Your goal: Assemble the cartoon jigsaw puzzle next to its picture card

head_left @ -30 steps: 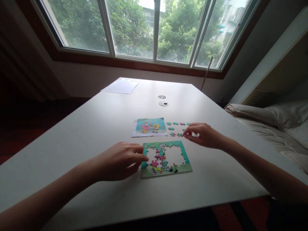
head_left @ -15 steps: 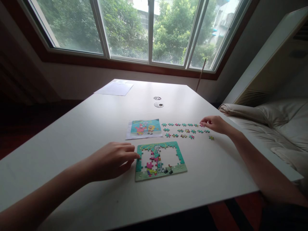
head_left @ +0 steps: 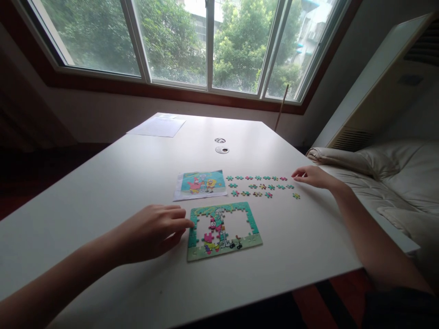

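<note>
A partly assembled jigsaw puzzle (head_left: 254, 239) lies flat, its border joined and several figure pieces in place around bare gaps. My left hand (head_left: 159, 230) rests at its left side, fingers loosely extended, the index fingertip on the frame's left edge. Up and to the right, loose puzzle pieces (head_left: 258, 177) lie in three rough rows. My right hand (head_left: 313, 177) is just right of the top row, fingers stretched and holding nothing. Closest to it is a pink and teal piece (head_left: 283, 178), apart from the fingertips. A printed reference picture (head_left: 202, 183) on paper lies behind the puzzle.
The white table (head_left: 120, 183) carries a sheet of paper (head_left: 156, 127) at its far left corner. Two round inserts (head_left: 222, 150) sit in the tabletop. A cushioned sofa (head_left: 394, 169) stands at the right, and a window (head_left: 206, 45) is beyond the table.
My right hand has let go of the pink piece at the end of the top row and drawn slightly right. The left hand stays at the puzzle's edge; the view has shifted a little.
</note>
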Motion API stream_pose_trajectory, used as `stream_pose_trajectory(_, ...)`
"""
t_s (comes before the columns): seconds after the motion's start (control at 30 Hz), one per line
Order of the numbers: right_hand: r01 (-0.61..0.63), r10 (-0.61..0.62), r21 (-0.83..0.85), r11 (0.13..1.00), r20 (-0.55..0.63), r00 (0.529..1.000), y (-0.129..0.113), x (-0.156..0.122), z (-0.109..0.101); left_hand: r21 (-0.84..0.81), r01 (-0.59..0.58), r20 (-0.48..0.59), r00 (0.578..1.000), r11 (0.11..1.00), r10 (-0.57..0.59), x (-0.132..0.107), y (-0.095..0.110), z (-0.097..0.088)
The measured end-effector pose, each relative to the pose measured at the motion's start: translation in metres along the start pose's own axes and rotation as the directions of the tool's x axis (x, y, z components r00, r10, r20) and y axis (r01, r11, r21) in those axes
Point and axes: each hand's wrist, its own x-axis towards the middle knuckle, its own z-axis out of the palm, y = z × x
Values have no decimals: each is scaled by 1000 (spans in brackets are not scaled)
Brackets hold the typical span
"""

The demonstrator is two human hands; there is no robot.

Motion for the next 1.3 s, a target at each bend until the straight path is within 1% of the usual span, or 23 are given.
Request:
stream_pose_trajectory(0.13, 3, -3, 24, 1000, -21, 1000, -5, 2, 4, 13, 1, 0, 1000, 1000, -1, 1, 0, 1)
stream_pose_trajectory(0.23, 28, -27, 28, 999, -39, 999, -12, 4, 8, 22, 7, 2, 1000, 1000, -7, 2, 1, 0)
stream_pose_trajectory(0.37, 51, -51, 26, 998, -9, 999, -19, 7, 13, 30, 0, -21, 1000, 1000, 1, 2, 2, -2)
stream_pose_trajectory(0.6, 4, -1, 92, 996, -32, 999, -17, 7, 14, 13, 1, -33, 999, 1000, -1, 1, 1, -1)
stream_pose_trajectory(0.7, 1, 11, 161, 987, -72, 997, -20, 8, 12, -69, 32, -47, 998, 997, -35, 2, 4, -2)
stream_pose_trajectory(0.77, 19, 11, 281, 960, -108, 994, -32, 8, 13, -213, 70, -61, 995, 974, -85, 5, 10, -3)
stream_pose_trajectory(0.8, 38, 6, 365, 930, -120, 993, -43, 8, 14, -302, 91, -67, 991, 949, -116, 7, 15, -4)
stream_pose_trajectory(0.83, 64, -8, 466, 882, -122, 993, -57, 6, 15, -389, 108, -70, 987, 915, -146, 10, 19, -5)
stream_pose_trajectory(0.87, 99, -39, 566, 819, -118, 992, -73, 4, 17, -455, 126, -75, 981, 882, -179, 13, 24, -5)
stream_pose_trajectory(0.93, 167, -143, 727, 666, -95, 985, -112, -5, 22, -528, 159, -85, 968, 834, -238, 20, 31, -3)
stream_pose_trajectory(0.97, 190, -203, 778, 599, -82, 976, -132, -10, 24, -554, 181, -84, 959, 812, -271, 22, 33, -2)
stream_pose_trajectory(1.0, 208, -269, 809, 550, -64, 961, -151, -17, 26, -581, 207, -85, 946, 787, -312, 25, 35, 0)
stream_pose_trajectory(1.03, 233, -321, 831, 505, -70, 945, -168, -24, 29, -614, 236, -74, 933, 753, -352, 26, 35, 3)
stream_pose_trajectory(1.1, 257, -389, 853, 454, -69, 919, -196, -36, 33, -692, 279, -35, 908, 666, -417, 28, 33, 8)
stream_pose_trajectory(1.13, 254, -396, 865, 432, -71, 916, -206, -42, 36, -726, 292, -13, 899, 622, -438, 29, 32, 10)
stream_pose_trajectory(1.2, 206, -384, 904, 374, -51, 922, -221, -49, 42, -774, 299, 8, 885, 557, -465, 29, 30, 13)
stream_pose_trajectory(1.3, 97, -383, 958, 269, 14, 923, -233, -52, 49, -803, 294, -4, 867, 519, -498, 31, 30, 14)
